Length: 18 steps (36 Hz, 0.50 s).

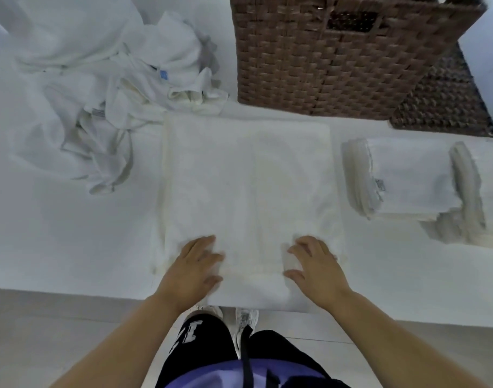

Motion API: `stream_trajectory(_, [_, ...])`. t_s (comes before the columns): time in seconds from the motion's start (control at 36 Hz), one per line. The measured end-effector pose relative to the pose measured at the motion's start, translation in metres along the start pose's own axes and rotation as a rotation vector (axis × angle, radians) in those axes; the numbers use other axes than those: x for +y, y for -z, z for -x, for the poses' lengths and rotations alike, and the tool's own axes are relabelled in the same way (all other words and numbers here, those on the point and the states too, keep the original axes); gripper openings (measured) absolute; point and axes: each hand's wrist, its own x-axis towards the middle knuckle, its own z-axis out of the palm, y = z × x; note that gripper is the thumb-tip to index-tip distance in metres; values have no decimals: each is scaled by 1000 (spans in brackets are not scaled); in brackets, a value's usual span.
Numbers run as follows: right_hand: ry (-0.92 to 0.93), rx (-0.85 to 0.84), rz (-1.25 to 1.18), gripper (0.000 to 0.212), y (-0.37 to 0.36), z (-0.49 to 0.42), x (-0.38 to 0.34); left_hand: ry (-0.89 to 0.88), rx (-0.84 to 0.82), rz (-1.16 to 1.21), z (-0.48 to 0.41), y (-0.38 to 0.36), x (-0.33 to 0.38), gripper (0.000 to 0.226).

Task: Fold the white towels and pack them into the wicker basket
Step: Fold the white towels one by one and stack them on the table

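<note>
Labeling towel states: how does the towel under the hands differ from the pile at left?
The flat towel lies spread with square edges; the pile is crumpled and heaped. The left hand and right hand rest on the flat towel; nothing touches the pile. Both are white cloth.

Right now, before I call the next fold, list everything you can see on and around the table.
Flat spread cloth towel: one, white, table centre.
Crumpled heap of unfolded towels: one heap, number unclear, white, far left.
Stack of folded towels: one stack, number unclear, white, right side.
Woven wicker basket: one, brown, far side, behind the flat towel.
Darker woven piece: one, dark brown, right of the basket; lid or mat unclear.
Table top: one, white.
Sneakers: two, white, on the floor at the table's near edge.
Hands: two, left hand and right hand, flat on the spread towel's near edge.
</note>
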Motion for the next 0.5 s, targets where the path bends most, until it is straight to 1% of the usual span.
stream_trajectory(0.06, [-4, 9, -5, 50, 2, 0, -3, -33, 1, -26, 1, 3, 1, 35])
stream_trajectory(0.08, [-7, 1, 0, 53, 2, 0, -5, -34, -4, -29, 1, 5, 1, 36])
stream_trajectory(0.14, [-27, -36, 49, 58, 1, 0, -10, -27, 13, -7, 3, 7, -1, 47])
stream_trajectory(0.17, [-36, -37, 62, 60, 0, -1, -11, -27, 24, 2, 3, 7, -2, 51])
stream_trajectory(0.19, [-41, -23, 60, 62, -1, -1, -13, -30, 22, -2, 4, 9, -2, 51])
stream_trajectory(0.28, [-57, -13, 75, 63, -3, -3, -17, -56, 25, -90, 3, 12, 0, 39])
stream_trajectory(0.39, [-36, -17, 156, 61, -4, -3, -15, -68, 61, -132, -1, 13, 2, 36])
stream_trajectory(0.42, [-15, -1, 200, 59, -4, -2, -15, -45, 73, -126, -3, 14, 4, 35])
stream_trajectory(0.5, [36, 71, 296, 49, -5, 1, -12, 110, 73, -30, -9, 24, 6, 28])
